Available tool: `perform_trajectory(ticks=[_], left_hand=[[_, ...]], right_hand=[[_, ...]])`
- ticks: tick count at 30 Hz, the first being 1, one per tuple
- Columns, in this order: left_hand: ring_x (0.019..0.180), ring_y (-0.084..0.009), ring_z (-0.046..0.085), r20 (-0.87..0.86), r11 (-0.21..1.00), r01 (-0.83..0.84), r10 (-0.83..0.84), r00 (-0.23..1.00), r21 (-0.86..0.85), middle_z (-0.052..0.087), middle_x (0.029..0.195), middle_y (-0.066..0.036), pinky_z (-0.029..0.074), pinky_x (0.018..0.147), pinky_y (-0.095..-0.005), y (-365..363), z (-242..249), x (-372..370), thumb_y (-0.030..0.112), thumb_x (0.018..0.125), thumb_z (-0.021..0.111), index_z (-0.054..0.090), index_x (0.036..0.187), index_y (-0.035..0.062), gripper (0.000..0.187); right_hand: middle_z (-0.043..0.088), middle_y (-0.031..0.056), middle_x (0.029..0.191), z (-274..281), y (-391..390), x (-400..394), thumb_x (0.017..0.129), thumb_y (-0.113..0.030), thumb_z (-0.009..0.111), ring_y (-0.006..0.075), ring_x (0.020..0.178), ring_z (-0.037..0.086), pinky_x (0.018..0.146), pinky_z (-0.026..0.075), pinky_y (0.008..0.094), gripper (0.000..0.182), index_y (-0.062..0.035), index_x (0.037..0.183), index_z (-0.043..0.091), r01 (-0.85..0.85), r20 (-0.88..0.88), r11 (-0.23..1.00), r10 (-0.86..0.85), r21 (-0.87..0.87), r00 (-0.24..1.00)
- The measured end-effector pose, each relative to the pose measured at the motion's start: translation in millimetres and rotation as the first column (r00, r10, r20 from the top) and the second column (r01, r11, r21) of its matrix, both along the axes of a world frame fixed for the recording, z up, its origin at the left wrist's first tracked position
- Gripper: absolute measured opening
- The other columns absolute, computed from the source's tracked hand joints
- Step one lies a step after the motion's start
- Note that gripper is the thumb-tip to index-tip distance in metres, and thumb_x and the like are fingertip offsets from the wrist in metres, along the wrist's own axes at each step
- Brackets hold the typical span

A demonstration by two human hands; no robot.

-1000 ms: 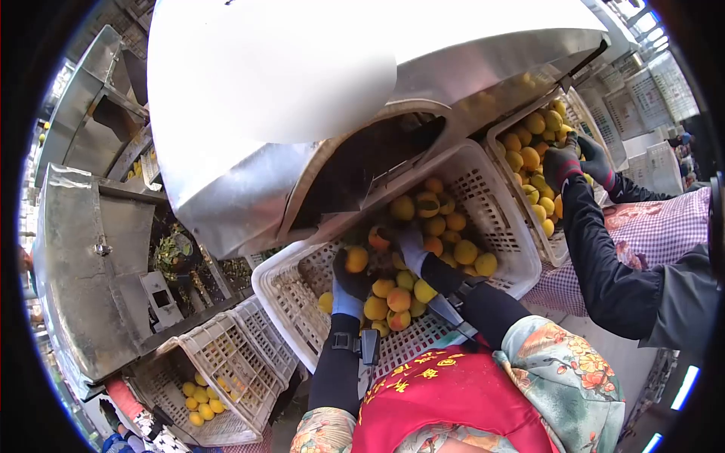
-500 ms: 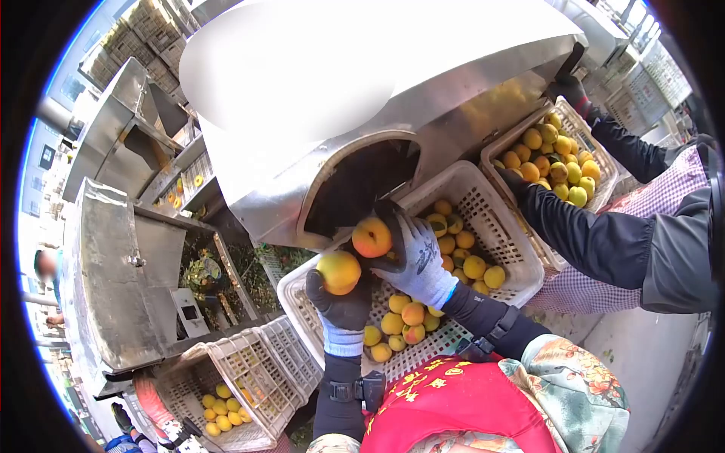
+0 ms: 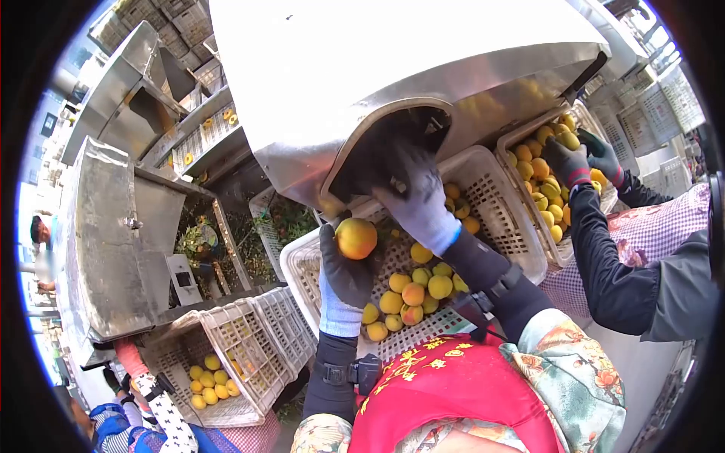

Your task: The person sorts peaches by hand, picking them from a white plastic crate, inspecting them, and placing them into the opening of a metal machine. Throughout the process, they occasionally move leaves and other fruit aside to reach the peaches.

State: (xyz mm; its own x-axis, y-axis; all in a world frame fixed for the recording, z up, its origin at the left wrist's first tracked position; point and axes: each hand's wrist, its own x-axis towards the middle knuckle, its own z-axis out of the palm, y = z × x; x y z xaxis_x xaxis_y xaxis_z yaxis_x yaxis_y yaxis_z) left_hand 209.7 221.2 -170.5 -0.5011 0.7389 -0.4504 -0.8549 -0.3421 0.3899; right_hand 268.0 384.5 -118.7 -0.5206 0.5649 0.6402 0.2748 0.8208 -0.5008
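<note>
My left hand (image 3: 343,268), in a black and grey-blue work glove, is closed around a yellow-orange peach (image 3: 356,238) just below the rounded opening (image 3: 377,155) of a metal machine. My right hand (image 3: 419,198), gloved alike, reaches into that opening. Its fingers are dark and smeared by motion, so whether they hold anything cannot be made out. Below both hands a white plastic crate (image 3: 507,196) stands against the machine. Several yellow and orange peaches (image 3: 412,294) lie in it, in part hidden by my right forearm.
At the right, a co-worker's gloved hands (image 3: 578,158) are over another crate (image 3: 507,143) of peaches. A tipped crate (image 3: 253,343) with several peaches lies at the lower left. Metal machinery (image 3: 113,241) stands at the left, beside another person's sleeve (image 3: 168,419).
My right hand has moved up into the opening; the peach it held is out of sight. My left hand stays closed on a peach. The co-worker's hands have moved over their fruit.
</note>
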Motion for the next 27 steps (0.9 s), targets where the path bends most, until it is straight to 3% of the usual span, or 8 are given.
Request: perform_trajectory(ticks=[2,4,16,17,20,23,24,27], left_hand=[[0.1,-0.0303,0.061,0.03,0.998,0.021,-0.022,0.999,0.056,0.062,0.112,-0.01,0.053,0.073,-0.0369,-2.6,13.0,-1.2,0.053,0.091,0.052,0.054,0.119,0.0118,0.05],[0.102,-0.031,0.06,0.012,0.981,0.163,-0.165,0.986,0.108,0.061,0.116,-0.011,0.052,0.082,-0.0375,-6.3,34.5,4.2,0.052,0.092,0.05,0.053,0.123,0.0075,0.054],[0.121,-0.0228,0.05,0.069,0.957,0.111,-0.134,0.989,0.267,0.05,0.132,-0.011,0.038,0.106,-0.0351,18.0,11.8,16.6,0.046,0.098,0.044,0.043,0.134,0.0059,0.054],[0.115,-0.0227,0.054,-0.337,0.998,0.053,-0.039,0.941,0.034,0.056,0.123,-0.011,0.042,0.1,-0.0336,20.2,-0.9,24.1,0.039,0.097,0.049,0.045,0.132,0.0036,0.05],[0.106,-0.0238,0.059,-0.168,0.888,0.23,-0.317,0.933,-0.398,0.063,0.11,-0.009,0.047,0.092,-0.0324,11.7,-53.7,19.7,0.035,0.094,0.054,0.051,0.128,0.0028,0.046],[0.104,-0.0318,0.061,-0.55,0.653,0.159,-0.725,0.414,-0.74,0.064,0.111,-0.02,0.047,0.09,-0.0364,-7.5,-146.0,50.2,0.039,0.085,0.063,0.056,0.122,0.0003,0.054],[0.106,-0.0338,0.06,-0.492,0.499,0.023,-0.861,0.126,-0.866,0.063,0.11,-0.025,0.045,0.094,-0.0384,-10.1,-151.2,63.9,0.044,0.078,0.067,0.051,0.127,0.0014,0.067],[0.122,-0.0388,0.048,-0.235,0.197,0.257,-0.964,-0.126,-0.946,0.052,0.128,-0.026,0.042,0.098,-0.0444,-8.7,-161.4,87.1,0.047,0.072,0.07,0.047,0.133,0.0072,0.076]], right_hand=[[0.044,0.0204,0.135,13.2,-16.6,30.0,0.072,-0.033,0.074,0.0408,0.117,0.046,0.101,0.035,0.048,0.079,-0.0044,0.137,0.04,-0.474,-0.015,0.619,0.599,-0.626,0.801],[0.045,0.0194,0.135,-4.5,-41.6,44.9,0.07,-0.032,0.076,0.0403,0.117,0.046,0.099,0.036,0.0496,0.085,-0.0067,0.141,0.037,-0.504,0.1,0.816,0.548,-0.282,0.831],[0.053,0.0182,0.124,-1.7,-52.6,45.9,0.067,-0.036,0.076,0.0378,0.111,0.049,0.098,0.033,0.0487,0.087,-0.0049,0.139,0.038,-0.244,0.08,0.949,0.264,-0.2,0.961],[0.053,0.0185,0.123,1.3,-47.7,41.0,0.068,-0.036,0.075,0.0378,0.111,0.049,0.1,0.032,0.0492,0.085,-0.0039,0.138,0.039,-0.197,0.098,0.963,0.218,-0.186,0.971],[0.053,0.0206,0.124,-13.9,-27.6,25.0,0.07,-0.038,0.073,0.0373,0.114,0.049,0.103,0.03,0.0503,0.085,0.0003,0.138,0.038,-0.073,0.149,0.995,0.081,-0.06,0.985],[0.045,0.0253,0.131,-54.4,14.7,-30.0,0.075,-0.041,0.069,0.039,0.117,0.046,0.105,0.028,0.052,0.088,0.0039,0.14,0.03,-0.109,0.139,0.982,0.088,0.153,0.986],[0.04,0.0244,0.137,-46.0,19.0,-42.8,0.078,-0.04,0.068,0.0391,0.122,0.044,0.105,0.029,0.0501,0.088,0.0016,0.143,0.026,-0.114,0.174,0.986,0.093,0.12,0.98],[0.048,0.0205,0.132,-24.3,32.8,-27.8,0.077,-0.036,0.071,0.0333,0.115,0.051,0.098,0.037,0.0442,0.078,-0.0008,0.138,0.037,-0.154,0.015,0.968,0.155,0.199,0.988]])
